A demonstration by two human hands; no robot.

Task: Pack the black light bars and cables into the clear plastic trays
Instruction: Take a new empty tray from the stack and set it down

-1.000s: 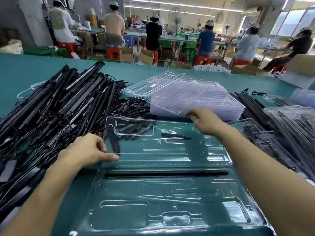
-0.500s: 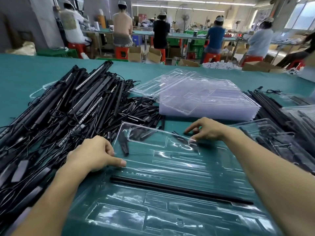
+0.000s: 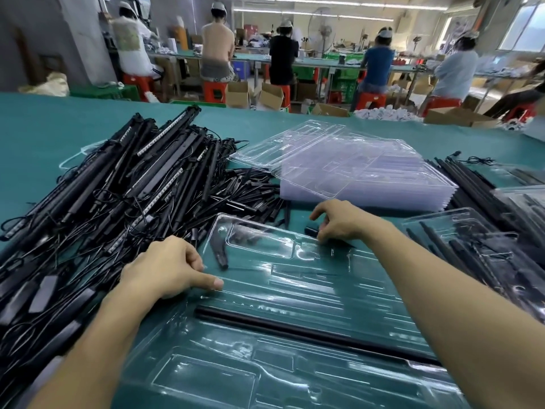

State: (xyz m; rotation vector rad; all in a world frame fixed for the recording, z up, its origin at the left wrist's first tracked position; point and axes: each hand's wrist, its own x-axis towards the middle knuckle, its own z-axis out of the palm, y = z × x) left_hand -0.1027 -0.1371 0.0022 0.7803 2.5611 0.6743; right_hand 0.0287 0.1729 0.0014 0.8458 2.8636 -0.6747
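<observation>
an open clear tray (image 3: 295,290) lies on the green table (image 3: 44,137), straight in front of the person. one black light bar (image 3: 309,332) sits in its long channel, running across the tray's middle from 9 o'clock toward 4 o'clock. the left hand (image 3: 168,268) is at the tray's 9 o'clock rim — fingers curled in, thumb flat on the plastic; whether the fingers grip under the rim i cannot tell. the right hand (image 3: 343,222) is at the tray's 12 o'clock edge, fingers bent down and pinching a small black piece (image 3: 312,230). the pile of loose bars and cables (image 3: 118,196) spreads from 9 to 11 o'clock — a stack of empty trays (image 3: 368,178) stands at 1 o'clock, and filled trays (image 3: 472,249) lie at 3 o'clock.
</observation>
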